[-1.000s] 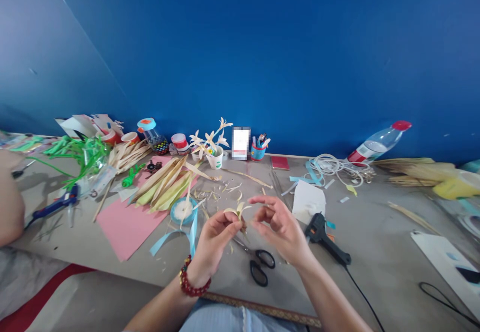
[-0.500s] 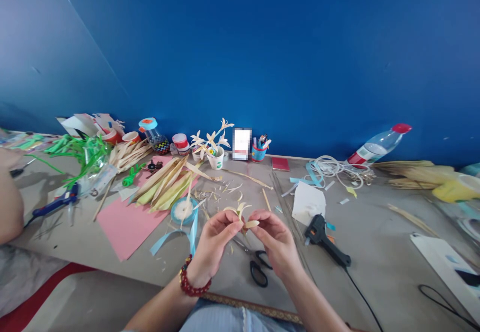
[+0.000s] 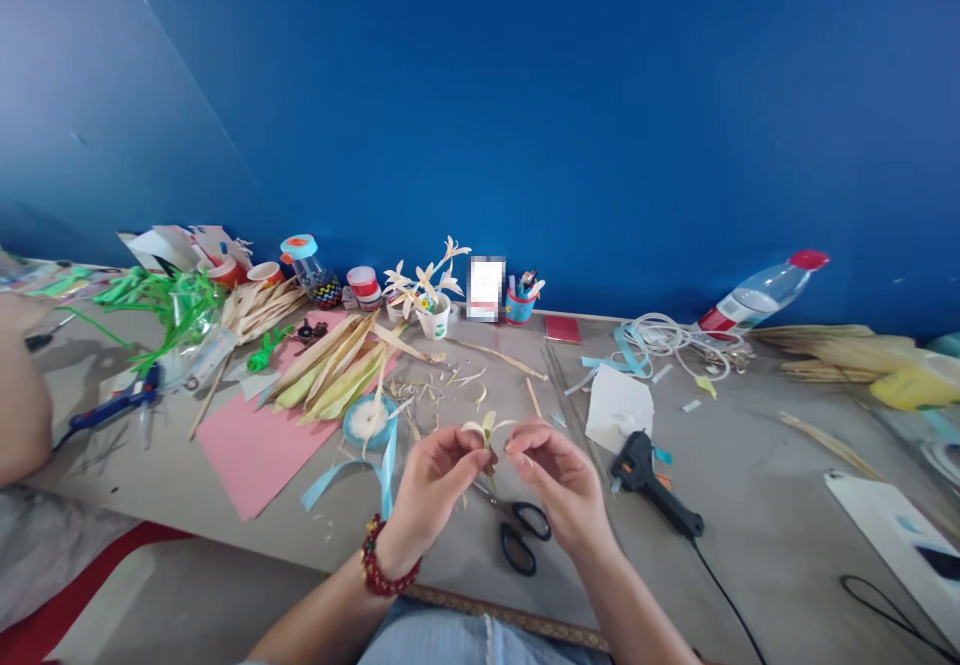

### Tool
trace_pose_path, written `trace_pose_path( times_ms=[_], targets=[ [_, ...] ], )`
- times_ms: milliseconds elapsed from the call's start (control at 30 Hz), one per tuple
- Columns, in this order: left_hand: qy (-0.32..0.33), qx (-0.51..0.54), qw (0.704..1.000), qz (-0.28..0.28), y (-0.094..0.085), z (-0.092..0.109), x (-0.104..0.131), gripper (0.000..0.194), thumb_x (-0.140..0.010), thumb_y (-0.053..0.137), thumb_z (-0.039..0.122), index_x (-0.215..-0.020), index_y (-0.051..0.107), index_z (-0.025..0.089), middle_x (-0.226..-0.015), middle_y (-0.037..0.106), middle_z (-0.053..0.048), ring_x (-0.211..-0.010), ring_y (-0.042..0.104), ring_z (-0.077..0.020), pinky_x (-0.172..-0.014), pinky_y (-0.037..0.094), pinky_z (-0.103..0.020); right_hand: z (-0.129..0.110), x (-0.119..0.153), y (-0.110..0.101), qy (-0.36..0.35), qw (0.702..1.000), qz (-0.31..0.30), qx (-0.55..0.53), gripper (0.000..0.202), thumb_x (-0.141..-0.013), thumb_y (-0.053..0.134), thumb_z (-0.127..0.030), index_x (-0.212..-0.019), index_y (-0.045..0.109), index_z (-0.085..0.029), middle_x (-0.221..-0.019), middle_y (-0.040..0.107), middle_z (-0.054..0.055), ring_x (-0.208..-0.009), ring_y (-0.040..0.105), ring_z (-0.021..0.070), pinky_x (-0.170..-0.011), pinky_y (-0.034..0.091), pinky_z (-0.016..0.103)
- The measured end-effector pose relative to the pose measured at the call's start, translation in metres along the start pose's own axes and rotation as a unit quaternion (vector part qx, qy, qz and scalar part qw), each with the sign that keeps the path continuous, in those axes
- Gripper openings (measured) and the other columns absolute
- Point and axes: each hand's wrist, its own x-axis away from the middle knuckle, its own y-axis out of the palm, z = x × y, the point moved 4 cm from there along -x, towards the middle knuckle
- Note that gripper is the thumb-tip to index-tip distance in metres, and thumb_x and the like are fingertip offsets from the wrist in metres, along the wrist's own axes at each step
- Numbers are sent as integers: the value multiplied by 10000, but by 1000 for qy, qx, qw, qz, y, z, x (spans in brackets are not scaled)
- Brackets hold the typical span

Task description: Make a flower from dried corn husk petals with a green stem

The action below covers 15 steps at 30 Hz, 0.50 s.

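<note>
Between my hands is a small pale husk flower (image 3: pixel 488 429) with thin curved petals. My left hand (image 3: pixel 444 472), with a red bead bracelet at the wrist, pinches the flower near its base. The fingers of my right hand (image 3: pixel 557 475) are pressed together at the flower's right side, by a petal; its fingertips hide what they hold, if anything. Black-handled scissors (image 3: pixel 519 537) lie on the table just below the hands. Similar husk flowers (image 3: pixel 424 280) stand in a white cup (image 3: pixel 433 320) near the wall.
Corn husks (image 3: pixel 330 375) and pink paper (image 3: pixel 251 455) lie left, beside a blue ribbon roll (image 3: pixel 369 421). A black glue gun (image 3: pixel 656 485) with its cord lies right. A bottle (image 3: pixel 761 295) leans behind. Another person's arm (image 3: pixel 22 385) is at far left.
My right fingers have moved slightly away from the flower's centre, and the broad petal between my hands no longer shows flat. The flower has turned a little. The view has shifted slightly.
</note>
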Motion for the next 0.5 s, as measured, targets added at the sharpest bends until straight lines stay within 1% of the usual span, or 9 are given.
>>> trace_pose_path(
  times_ms=[67,133,300,400,500],
  targets=[
    [13,-56,998,10,-1,0,1,171,-837,698,271,-752,628,141,-722,615,-17,-672,530,-116,-639,420,-216,-5,0,1,-15,1000,2,24,58,-869,699,-274,-835,709,-228,-804,619,34,-777,581,184,-715,481,284],
    [22,-87,996,12,-1,-1,2,168,-855,675,271,-763,626,139,-721,626,-23,-670,540,-120,-627,418,-216,-8,0,4,-25,999,1,39,57,-882,684,-268,-844,702,-229,-812,624,36,-787,591,187,-724,484,289],
    [28,-100,995,12,-1,-2,4,170,-860,665,272,-766,619,138,-722,628,-26,-664,542,-121,-615,421,-213,-11,1,7,-56,995,15,76,31,-882,677,-225,-854,689,-231,-831,640,33,-795,606,184,-735,486,291],
    [28,-104,994,15,-1,-4,4,170,-859,666,270,-764,620,136,-717,620,-23,-653,524,-115,-606,417,-208,-14,2,7,-86,990,26,110,54,-882,669,-190,-850,683,-231,-816,648,29,-793,606,185,-729,479,293],
    [31,-109,993,15,0,-4,4,169,-860,666,271,-767,625,136,-711,616,-21,-648,518,-111,-596,411,-202,-14,3,6,-100,986,25,131,72,-880,664,-166,-856,680,-231,-813,654,30,-796,612,190,-730,479,305]
  ],
)
